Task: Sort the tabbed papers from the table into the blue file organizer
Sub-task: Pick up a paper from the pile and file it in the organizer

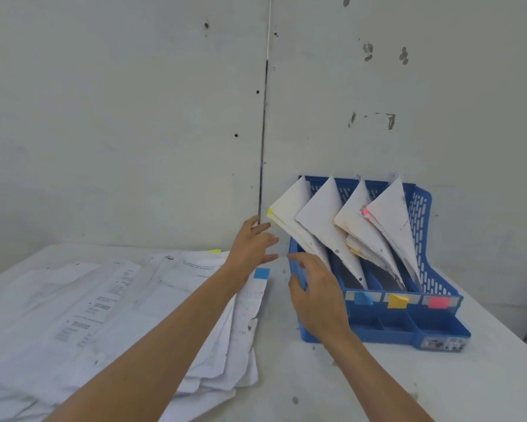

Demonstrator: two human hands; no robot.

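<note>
We find the loose tabbed papers (104, 315) fanned over the left half of the tabletop (317, 385), a blue tab (261, 273) at their right edge. The blue file organizer (438, 327) stands near the far right edge by the wall (134, 117), with sheaves (323, 220) leaning left in its slots. Our left hand (250, 248) hovers above the pile's far right corner, fingers spread, holding nothing. Our right hand (317, 296), fingers loosely spread, hangs over the organizer's left side.

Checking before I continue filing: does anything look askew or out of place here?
Yes. In the blue file organizer, the filed papers slump to the left rather than standing upright, and the leftmost bundle droops out past its left wall. The paper pile on the table is fanned unevenly, edges misaligned.
</note>
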